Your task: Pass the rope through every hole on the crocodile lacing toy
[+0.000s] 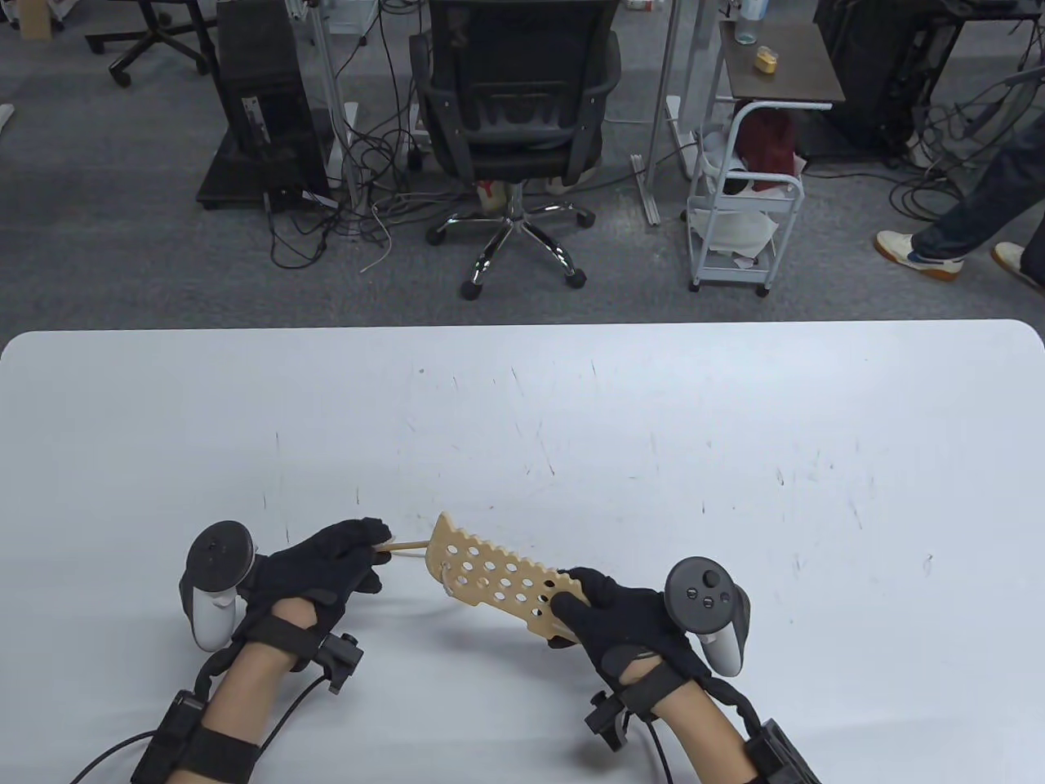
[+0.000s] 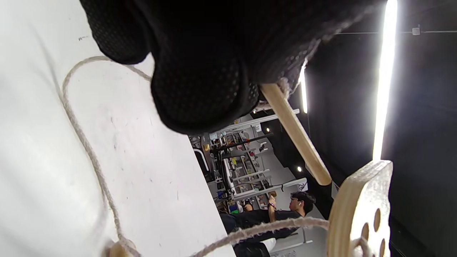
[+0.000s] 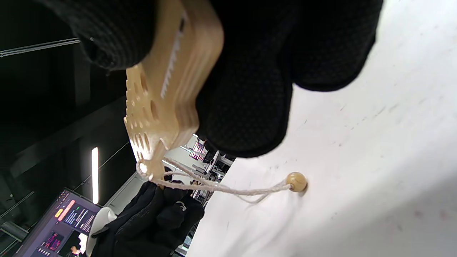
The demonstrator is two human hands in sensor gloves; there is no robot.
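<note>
The fingers of the left hand are curled and pinched around the near end of a thin wooden needle. The needle's free tip points to the right, toward the crocodile board, and stops just beside the board's left end. In the left wrist view, the needle emerges from under the glove, with the rope attached where the fingers cover it.

The fingers of the right hand are curled around the right end of the board; the thumb lies on top and the other fingers lie beneath. The right wrist view confirms a firm grip on the board.

Count: one board, one needle, one rope, one wooden bead. The board is a flat plywood strip with several rows of round holes and a toothed upper edge. Its long axis runs from upper left to lower right in the table view. It is held above the white bench, near the front edge, between the two hands.

The rope passes through a hole at the far end of the board and trails to the bead. The bead rests on the bench below the board. A slack loop of rope lies on the bench under the left hand.
</note>
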